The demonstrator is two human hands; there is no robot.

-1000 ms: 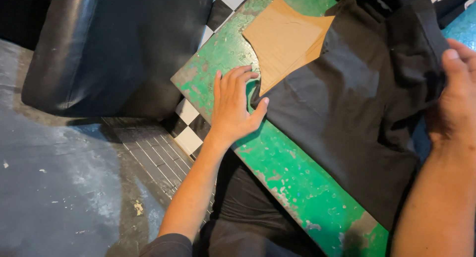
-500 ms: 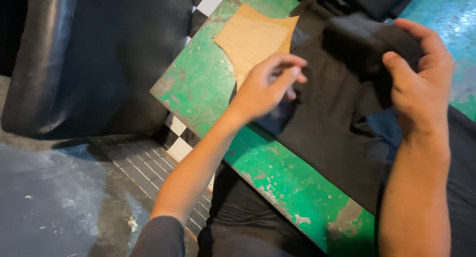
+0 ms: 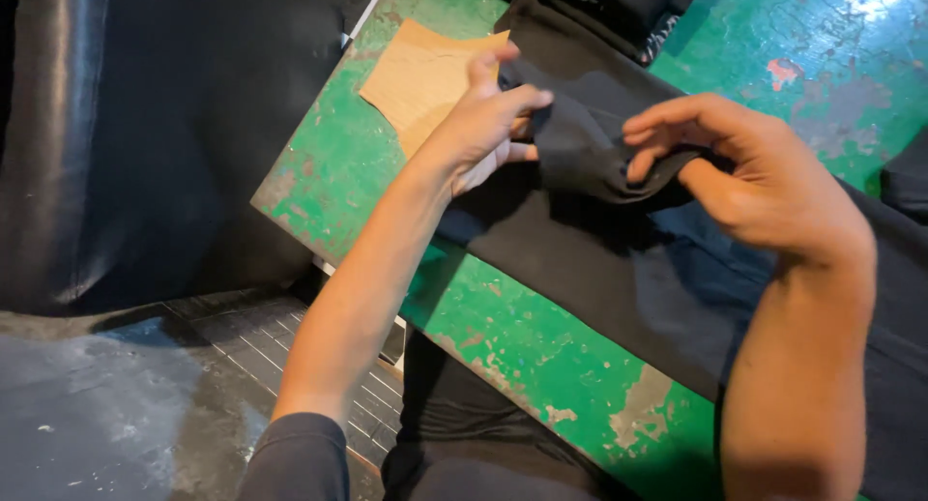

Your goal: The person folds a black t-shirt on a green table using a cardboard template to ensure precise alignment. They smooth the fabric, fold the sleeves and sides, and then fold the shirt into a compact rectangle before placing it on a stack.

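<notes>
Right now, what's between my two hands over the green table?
In the head view, a bunched fold of the black fabric spans the gap between the left hand and right hand; both pinch it above the green table.

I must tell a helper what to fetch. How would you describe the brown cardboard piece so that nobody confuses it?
Find the worn green table. At its far left corner, beside the left hand, lies the cardboard piece, partly under black cloth. It is the only flat tan thing there, with a curved cut edge.
</notes>
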